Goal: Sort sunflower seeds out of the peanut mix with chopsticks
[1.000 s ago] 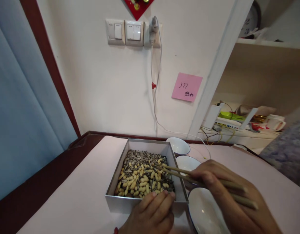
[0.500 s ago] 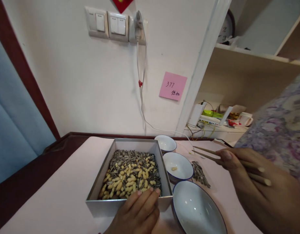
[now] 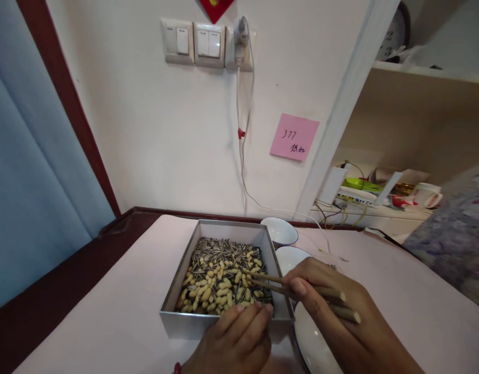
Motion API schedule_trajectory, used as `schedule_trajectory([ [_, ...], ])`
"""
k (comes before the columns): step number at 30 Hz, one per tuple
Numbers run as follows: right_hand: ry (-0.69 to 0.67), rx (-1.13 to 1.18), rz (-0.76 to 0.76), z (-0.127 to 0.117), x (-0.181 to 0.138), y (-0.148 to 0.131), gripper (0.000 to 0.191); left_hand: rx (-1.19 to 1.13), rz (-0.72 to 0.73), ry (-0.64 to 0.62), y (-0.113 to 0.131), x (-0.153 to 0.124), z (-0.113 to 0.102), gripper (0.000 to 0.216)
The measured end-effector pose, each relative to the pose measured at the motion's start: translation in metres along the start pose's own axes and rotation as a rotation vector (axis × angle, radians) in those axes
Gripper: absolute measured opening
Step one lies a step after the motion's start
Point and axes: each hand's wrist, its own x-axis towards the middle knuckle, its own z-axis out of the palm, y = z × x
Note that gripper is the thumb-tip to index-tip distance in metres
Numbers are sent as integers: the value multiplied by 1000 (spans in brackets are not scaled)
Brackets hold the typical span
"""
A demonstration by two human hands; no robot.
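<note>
Right hand swung back over box; chopsticks pinched, tips among peanuts. Left hand clasps box rim. Picking step; next needs one nut nipped.

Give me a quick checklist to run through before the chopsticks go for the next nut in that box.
1. Box steadied: ok, left hand grips its near wall.
2. Chopsticks held: ok, right hand pinches them.
3. Tips over the mix: ok, they reach in among peanuts and seeds.
4. A peanut between the tips: cannot tell, too small to see.
5. Bowls within reach: ok, near bowl sits right of the box, partly under the right hand; far bowl stands behind.
6. Middle bowl's contents: cannot tell, the hand hides most of it.
</note>
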Motion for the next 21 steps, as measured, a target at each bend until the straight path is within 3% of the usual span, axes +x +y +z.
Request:
schedule_trajectory([
  [8,-97,46,16,6,-2,5,34,28,12,19,0,-6,4,5],
  [16,-151,51,6,17,1,5,36,32,7,51,0,-5,6,7],
  [21,-91,28,-1,18,3,7,40,38,11,35,2,-6,4,5],
])
